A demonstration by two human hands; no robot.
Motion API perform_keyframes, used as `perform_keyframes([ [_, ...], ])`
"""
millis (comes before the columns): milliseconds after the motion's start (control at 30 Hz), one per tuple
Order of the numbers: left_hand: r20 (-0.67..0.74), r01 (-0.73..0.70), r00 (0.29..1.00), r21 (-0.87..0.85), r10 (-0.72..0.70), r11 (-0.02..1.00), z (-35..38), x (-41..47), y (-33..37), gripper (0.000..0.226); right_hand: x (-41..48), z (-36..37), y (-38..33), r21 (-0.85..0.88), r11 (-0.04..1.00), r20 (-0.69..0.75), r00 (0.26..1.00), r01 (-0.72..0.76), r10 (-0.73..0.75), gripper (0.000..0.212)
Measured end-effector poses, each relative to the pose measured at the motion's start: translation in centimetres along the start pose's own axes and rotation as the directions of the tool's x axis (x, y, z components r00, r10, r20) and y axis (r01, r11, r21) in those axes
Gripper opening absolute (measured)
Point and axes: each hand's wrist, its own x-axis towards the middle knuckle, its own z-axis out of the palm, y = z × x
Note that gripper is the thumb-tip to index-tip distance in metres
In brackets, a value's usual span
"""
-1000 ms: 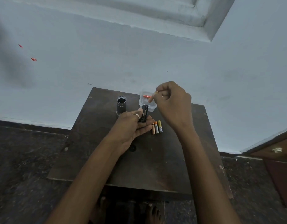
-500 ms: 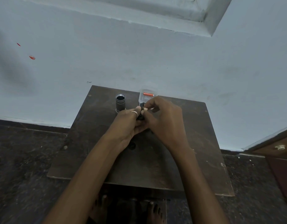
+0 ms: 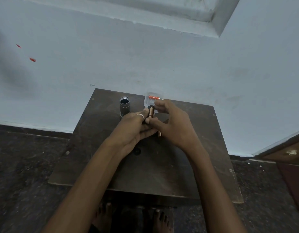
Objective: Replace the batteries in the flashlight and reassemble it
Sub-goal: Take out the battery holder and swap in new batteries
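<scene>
A copper-coloured cylindrical battery [image 3: 151, 112] sits in a black battery holder [image 3: 149, 115]; the grey metal flashlight body [image 3: 124, 106] stands upright, open-topped, beside them.

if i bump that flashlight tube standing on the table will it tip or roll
The tube stands upright on its end, taller than wide, so a knock near the top would probably tip it. It looks round, so once down it would likely roll on the flat table. It looks like rigid metal, unlikely to dent.

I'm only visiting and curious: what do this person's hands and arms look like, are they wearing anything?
Both arms are bare to the frame's edge: no sleeves, gloves or watch. The left hand wears one pale ring. The right hand shows nothing worn.
</scene>
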Motion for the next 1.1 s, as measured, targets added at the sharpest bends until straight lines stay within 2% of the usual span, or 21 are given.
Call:
perform_keyframes([
  [300, 0.023, -0.012, 1.000, 0.035, 0.011, 0.999, 0.69, -0.89, 0.55, 0.014, 0.05, 0.02, 0.34, 0.035, 0.999, -0.020, 1.000, 0.007, -0.006, 0.060],
  [467, 0.012, -0.031, 0.999, 0.028, 0.031, 0.999, 0.65, -0.96, 0.63, 0.018, 0.10, 0.16, 0.38, 0.045, 0.999, -0.011, 1.000, 0.011, -0.011, 0.066],
  [667, 0.085, -0.016, 0.996, 0.026, 0.014, 1.000, 0.57, -1.00, 0.74, 0.021, 0.14, -0.16, 0.62, 0.078, 0.997, 0.009, 1.000, -0.015, 0.015, 0.073],
  [867, 0.004, -0.111, 0.994, 0.145, 0.112, 0.983, 0.72, -0.62, 0.14, 0.014, 0.01, 0.14, 0.54, 0.011, 0.999, -0.022, 0.999, 0.046, -0.045, 0.071],
  [1100, -0.007, -0.096, 0.995, 0.109, 0.098, 0.989, 0.54, -0.35, -0.13, 0.021, 0.27, -0.35, 0.65, 0.004, 1.000, 0.030, 0.999, 0.009, -0.009, 0.079],
])
